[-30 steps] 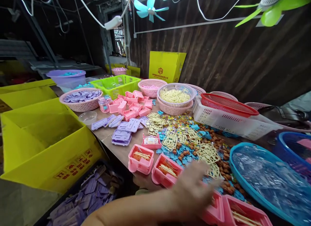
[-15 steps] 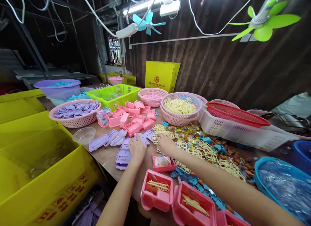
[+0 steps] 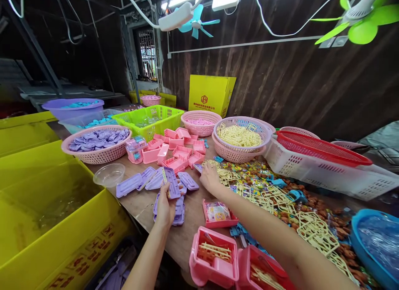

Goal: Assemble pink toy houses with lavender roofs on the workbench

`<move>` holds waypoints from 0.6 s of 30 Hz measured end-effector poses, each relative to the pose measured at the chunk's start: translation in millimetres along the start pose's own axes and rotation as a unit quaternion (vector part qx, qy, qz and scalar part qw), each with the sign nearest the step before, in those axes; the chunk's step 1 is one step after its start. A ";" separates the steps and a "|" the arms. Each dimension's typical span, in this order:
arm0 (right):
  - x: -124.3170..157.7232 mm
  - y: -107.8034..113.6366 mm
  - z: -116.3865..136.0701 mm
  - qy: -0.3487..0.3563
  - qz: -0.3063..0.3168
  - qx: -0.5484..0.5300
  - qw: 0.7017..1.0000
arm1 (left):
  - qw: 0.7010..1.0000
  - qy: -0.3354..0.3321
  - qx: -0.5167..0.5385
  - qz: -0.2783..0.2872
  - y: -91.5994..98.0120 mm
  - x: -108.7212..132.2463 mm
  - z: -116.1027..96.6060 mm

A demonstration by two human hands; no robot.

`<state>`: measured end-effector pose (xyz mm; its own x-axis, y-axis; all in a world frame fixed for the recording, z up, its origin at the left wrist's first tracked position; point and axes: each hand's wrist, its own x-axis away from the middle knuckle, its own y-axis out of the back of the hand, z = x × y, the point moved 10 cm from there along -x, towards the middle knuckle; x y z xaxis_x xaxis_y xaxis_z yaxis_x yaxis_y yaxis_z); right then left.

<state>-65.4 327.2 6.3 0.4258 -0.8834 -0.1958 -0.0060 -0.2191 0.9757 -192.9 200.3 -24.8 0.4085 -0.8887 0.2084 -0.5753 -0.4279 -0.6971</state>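
Near pink trays [image 3: 181, 152], left hand [image 3: 165, 206] gripping purple panel [image 3: 171, 180], right hand [image 3: 210, 178], grip unclear, beside cream frames [image 3: 227, 175].

Gap between purple panels [image 3: 180, 211] and tray [image 3: 222, 224]

- "JFH" is printed in red on the upright yellow box [image 3: 210, 90] (the line beneath cannot be made out).
- Red characters, illegible here, are printed on the open yellow carton [image 3: 90, 227].

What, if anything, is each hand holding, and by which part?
The left hand holds a purple piece by its near end. Whether the right hand grips anything cannot be told.
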 end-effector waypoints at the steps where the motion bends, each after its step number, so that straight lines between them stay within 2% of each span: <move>1: 0.2 4.4 -5.8 -0.017 -0.008 -0.014 1.000 | 1.000 0.005 0.015 -0.002 -3.0 0.0 3.7; 5: 2.6 14.1 -31.9 -0.109 -0.022 -0.087 0.990 | 0.998 0.046 0.049 -0.004 -18.4 -2.6 24.2; 8: 5.6 8.2 -50.8 -0.190 -0.013 -0.159 0.969 | 0.997 0.072 0.038 -0.015 -27.8 -6.5 35.6; 13: 10.1 -14.7 -67.5 -0.287 0.017 -0.317 0.904 | 0.998 0.060 0.017 0.000 -41.5 -17.5 37.9; 18: 11.2 -27.1 -57.4 -0.302 0.027 -0.477 0.825 | 0.999 0.030 0.017 -0.017 -39.6 -23.8 35.6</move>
<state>-8.5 347.1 -16.7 -0.0822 -0.9896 0.1181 0.8271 -0.0016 0.5620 -154.6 244.2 -26.6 0.3840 -0.8822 0.2724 -0.5375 -0.4535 -0.7109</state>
